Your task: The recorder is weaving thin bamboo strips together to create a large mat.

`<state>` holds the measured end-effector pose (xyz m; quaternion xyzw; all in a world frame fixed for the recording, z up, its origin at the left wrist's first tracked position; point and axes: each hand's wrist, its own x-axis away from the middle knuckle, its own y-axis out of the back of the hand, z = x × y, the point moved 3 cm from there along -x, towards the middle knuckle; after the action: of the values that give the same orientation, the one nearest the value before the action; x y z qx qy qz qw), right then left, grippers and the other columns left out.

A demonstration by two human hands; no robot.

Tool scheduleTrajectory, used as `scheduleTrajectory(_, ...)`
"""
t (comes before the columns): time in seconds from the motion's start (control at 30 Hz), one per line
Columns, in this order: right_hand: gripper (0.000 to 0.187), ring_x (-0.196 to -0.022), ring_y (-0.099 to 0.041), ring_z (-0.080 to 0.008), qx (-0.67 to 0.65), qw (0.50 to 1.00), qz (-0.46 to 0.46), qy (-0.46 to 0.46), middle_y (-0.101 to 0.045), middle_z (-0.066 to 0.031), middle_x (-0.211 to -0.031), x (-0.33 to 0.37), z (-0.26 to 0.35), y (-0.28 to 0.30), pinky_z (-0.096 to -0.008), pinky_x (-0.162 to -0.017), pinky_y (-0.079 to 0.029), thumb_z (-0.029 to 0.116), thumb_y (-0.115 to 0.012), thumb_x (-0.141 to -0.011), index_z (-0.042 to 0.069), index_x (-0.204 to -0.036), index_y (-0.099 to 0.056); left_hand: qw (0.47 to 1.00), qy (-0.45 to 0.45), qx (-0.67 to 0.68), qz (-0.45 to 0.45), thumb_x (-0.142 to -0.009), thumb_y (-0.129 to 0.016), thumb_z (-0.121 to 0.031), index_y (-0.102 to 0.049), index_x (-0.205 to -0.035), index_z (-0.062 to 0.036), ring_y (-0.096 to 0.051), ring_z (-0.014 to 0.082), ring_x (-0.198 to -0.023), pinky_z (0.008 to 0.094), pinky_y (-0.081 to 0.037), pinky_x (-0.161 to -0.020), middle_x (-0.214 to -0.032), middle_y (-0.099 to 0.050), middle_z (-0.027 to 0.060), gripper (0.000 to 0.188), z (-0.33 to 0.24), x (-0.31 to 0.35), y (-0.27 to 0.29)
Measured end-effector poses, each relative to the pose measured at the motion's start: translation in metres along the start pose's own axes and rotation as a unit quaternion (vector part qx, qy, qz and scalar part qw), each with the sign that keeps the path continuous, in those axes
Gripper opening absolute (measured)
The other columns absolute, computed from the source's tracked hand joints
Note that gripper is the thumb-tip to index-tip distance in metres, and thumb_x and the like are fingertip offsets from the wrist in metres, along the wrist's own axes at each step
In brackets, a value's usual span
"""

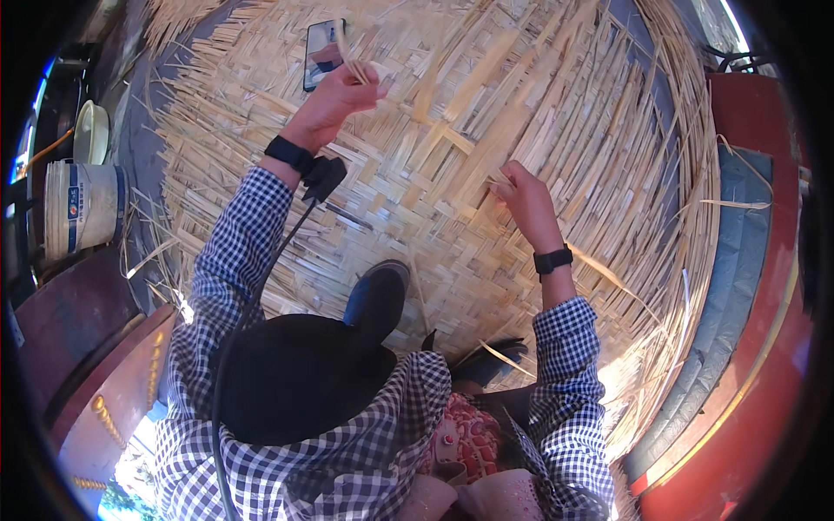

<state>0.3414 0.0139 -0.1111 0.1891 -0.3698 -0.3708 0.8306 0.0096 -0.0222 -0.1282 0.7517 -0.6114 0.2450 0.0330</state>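
A large woven mat (391, 187) of pale, split reed strips spreads under me, its weave tight in the middle and its strip ends loose around the sides. My left hand (340, 102) is raised over the far left part of the mat, its fingers closed on a thin reed strip (342, 43) that points away from me. To the right of the middle, my right hand (528, 201) is pinched together, with the pale end of a strip showing at the fingertips; the rest of that strip is hard to make out. Loose strips lie blurred between the hands.
A phone (323, 54) lies on the mat just beyond my left hand. At the left stand a white bucket (87, 208) and a pale green basin (91, 132). Red furniture with a grey-blue pad (725, 286) borders the right side. My shoe (380, 291) rests on the mat.
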Motion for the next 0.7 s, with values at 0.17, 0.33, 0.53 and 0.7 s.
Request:
scheduleTrajectory(0.17,0.021,-0.083,-0.066,-0.0354,0.193,0.980,0.055,0.011,-0.068,-0.0143,-0.084,0.016,-0.021,-0.023,-0.0467,-0.070,-0.051,0.018,-0.061,-0.085,0.010,-0.104,-0.060,0.966,-0.022,-0.254,-0.051,-0.083,-0.071,-0.004,-0.059,-0.090,-0.0083,-0.056,0.0093,-0.071,0.0242,-0.045,-0.062,-0.077,-0.058,-0.0024,0.015,0.063,0.027,0.000)
scheduleTrajectory(0.33,0.022,-0.081,-0.066,-0.0347,0.244,0.962,0.114,0.039,-0.068,-0.0139,-0.082,0.016,-0.023,-0.004,-0.0460,-0.069,-0.052,0.023,-0.062,-0.084,0.012,-0.103,-0.061,0.985,0.042,-0.024,-0.166,-0.088,-0.068,-0.006,-0.062,-0.109,-0.0051,-0.062,0.0109,-0.079,0.0217,-0.049,-0.058,-0.091,-0.065,0.0033,0.021,0.053,0.035,0.032)
scheduleTrajectory(0.53,0.025,-0.091,-0.065,-0.0336,0.300,0.950,-0.044,0.082,-0.067,-0.0145,-0.100,-0.003,0.071,-0.025,-0.0457,-0.076,-0.051,0.021,-0.061,-0.089,0.006,-0.108,-0.059,0.948,0.046,0.212,-0.234,-0.102,-0.051,-0.018,-0.055,-0.109,-0.0031,-0.064,0.0165,-0.080,0.0276,-0.055,-0.069,-0.093,-0.065,0.0076,0.017,0.038,0.030,0.036)
scheduleTrajectory(0.7,0.028,-0.103,-0.059,-0.0317,-0.059,0.941,-0.100,0.317,-0.060,-0.0159,-0.107,-0.036,0.081,-0.096,-0.0371,-0.088,-0.048,0.008,-0.058,-0.090,0.004,-0.117,-0.058,0.990,-0.052,0.042,-0.125,-0.106,-0.041,-0.036,-0.053,-0.122,-0.0017,-0.061,0.0130,-0.087,0.0238,-0.046,-0.064,-0.094,-0.064,0.0056,0.039,0.039,0.042,0.013)
